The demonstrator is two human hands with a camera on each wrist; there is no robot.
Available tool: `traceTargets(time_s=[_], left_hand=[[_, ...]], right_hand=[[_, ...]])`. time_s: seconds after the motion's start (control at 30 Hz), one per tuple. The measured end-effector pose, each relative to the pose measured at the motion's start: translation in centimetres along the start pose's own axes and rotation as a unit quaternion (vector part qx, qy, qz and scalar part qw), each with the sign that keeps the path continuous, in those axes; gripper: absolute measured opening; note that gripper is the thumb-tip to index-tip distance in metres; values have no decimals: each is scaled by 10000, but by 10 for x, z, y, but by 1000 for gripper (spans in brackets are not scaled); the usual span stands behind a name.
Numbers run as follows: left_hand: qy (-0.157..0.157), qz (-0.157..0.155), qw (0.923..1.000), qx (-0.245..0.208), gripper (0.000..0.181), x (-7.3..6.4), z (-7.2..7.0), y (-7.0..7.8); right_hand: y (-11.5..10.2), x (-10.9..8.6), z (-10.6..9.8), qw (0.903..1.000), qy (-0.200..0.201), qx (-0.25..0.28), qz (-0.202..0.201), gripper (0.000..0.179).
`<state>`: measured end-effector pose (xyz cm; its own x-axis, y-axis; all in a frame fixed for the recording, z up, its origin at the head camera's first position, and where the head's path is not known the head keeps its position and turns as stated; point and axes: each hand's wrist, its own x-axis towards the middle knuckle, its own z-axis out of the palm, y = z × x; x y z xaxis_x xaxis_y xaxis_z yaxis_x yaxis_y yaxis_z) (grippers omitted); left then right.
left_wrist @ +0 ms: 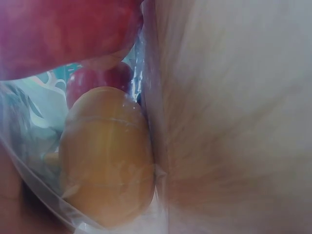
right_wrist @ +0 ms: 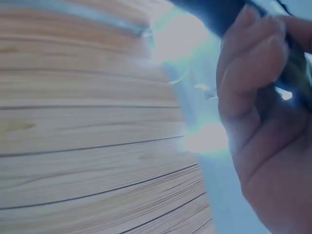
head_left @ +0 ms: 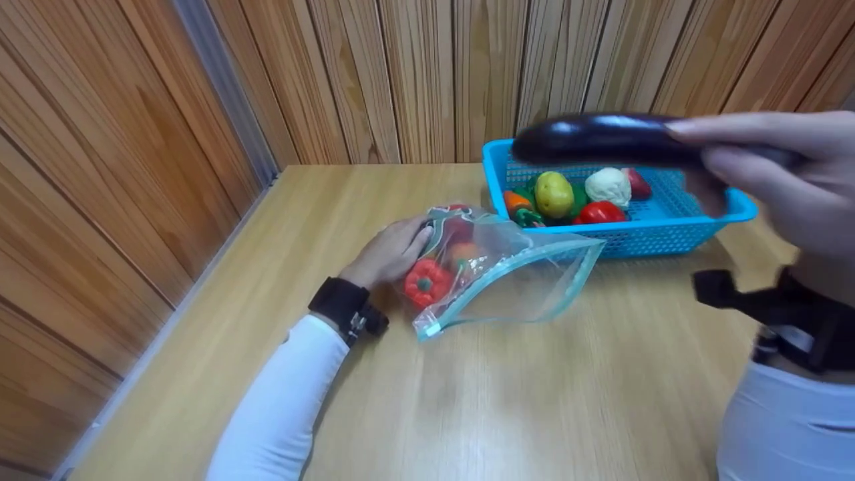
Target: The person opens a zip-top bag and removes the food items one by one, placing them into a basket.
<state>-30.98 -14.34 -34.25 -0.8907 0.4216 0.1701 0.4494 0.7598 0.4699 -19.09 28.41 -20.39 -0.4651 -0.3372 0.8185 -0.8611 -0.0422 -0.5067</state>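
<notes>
A glossy dark purple eggplant (head_left: 601, 140) is held up by my right hand (head_left: 795, 167), which grips its right end above the basket. In the right wrist view the fingers (right_wrist: 253, 63) curl round it. On the table lies a clear zip bag (head_left: 514, 287) with a teal-edged mouth, gaping toward the front right. My left hand (head_left: 394, 250) holds its left side, fingertips at the upper edge. Inside the bag are a red bell pepper (head_left: 427, 283), an orange-yellow vegetable (left_wrist: 107, 156) and more red produce (left_wrist: 63, 34), partly hidden behind the film.
Behind the bag stands a blue plastic basket (head_left: 641, 240) holding a yellow-green fruit (head_left: 554, 194), a white cauliflower-like piece (head_left: 608, 188), a red tomato-like piece (head_left: 600, 212) and several other vegetables. Wood-panelled walls (head_left: 421, 80) border the table (head_left: 507, 407) at the back and left.
</notes>
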Motion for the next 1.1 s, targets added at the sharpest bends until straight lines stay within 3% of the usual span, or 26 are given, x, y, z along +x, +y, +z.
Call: traceTargets(time_s=[0.07, 0.1, 0.17, 0.23, 0.3, 0.33, 0.5, 0.67, 0.77, 0.83, 0.97, 1.1], left_hand=[[-39, -14, 10000, 5, 57, -1, -1, 0], [-59, -12, 10000, 7, 57, -1, -1, 0], [-73, 22, 10000, 21, 58, -1, -1, -1], [-44, 61, 9999, 89, 57, 0, 0, -2], [4, 110, 9998, 138, 56, 1, -1, -1], [25, 129, 9998, 163, 56, 2, -2, -1], [9, 147, 9997, 209, 56, 1, -2, 0], [14, 83, 9996, 263, 55, 1, -2, 0], [37, 108, 9994, 315, 55, 1, -2, 0], [43, 137, 9992, 364, 55, 1, -2, 0], [23, 109, 9993, 364, 54, 0, -2, -1], [-22, 83, 9996, 274, 54, 0, -2, 0]], right_hand=[[-3, 21, 25, 9917, 244, -1126, 567, 26], [5, 27, 32, 9811, 359, -1662, 919, 25], [30, 31, 38, 9490, 411, -2490, 1891, 27], [61, 27, 37, 9095, 216, -3064, 2803, 33], [89, 19, 33, 8765, -4, -3416, 3393, 40], [101, 15, 30, 8655, -99, -3529, 3552, 43], [140, -4, 26, 8371, -647, -3564, 4099, 47], [141, -1, 26, 8147, -1174, -3660, 4342, 45], [128, 7, 28, 8136, -1073, -3836, 4236, 43], [114, 13, 33, 8226, -886, -3948, 3996, 40], [79, 28, 51, 8612, -422, -4083, 2998, 33], [39, 39, 75, 9089, -135, -3907, 1454, 25]])
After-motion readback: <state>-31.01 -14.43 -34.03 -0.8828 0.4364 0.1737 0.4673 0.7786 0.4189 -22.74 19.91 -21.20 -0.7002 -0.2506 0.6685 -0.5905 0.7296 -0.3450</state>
